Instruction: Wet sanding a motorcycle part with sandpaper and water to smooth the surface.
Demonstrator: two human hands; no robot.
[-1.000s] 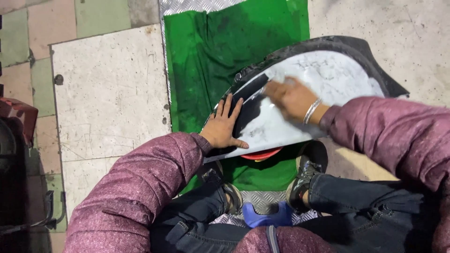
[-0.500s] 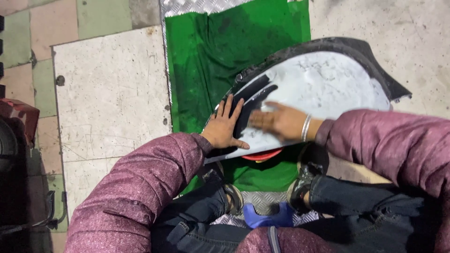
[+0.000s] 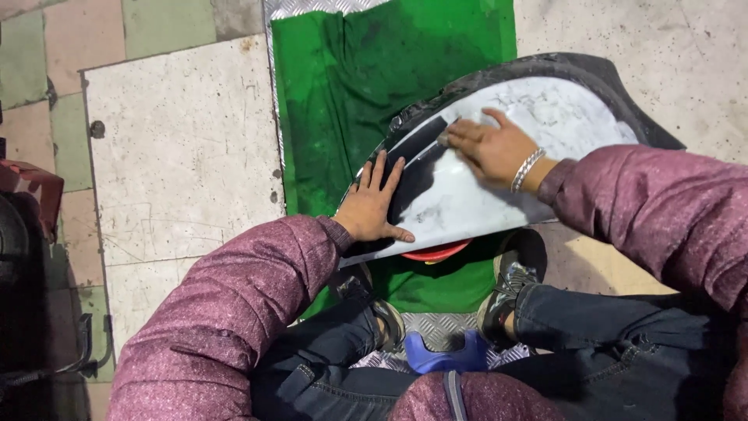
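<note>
Head view: I am seeing a curved grey-white plastic panel with black edging lying over a green cloth. Left hand is pressing flat on its lower end, fingers spread. Right hand, fingers together, is pressing flat mid-panel.
</note>
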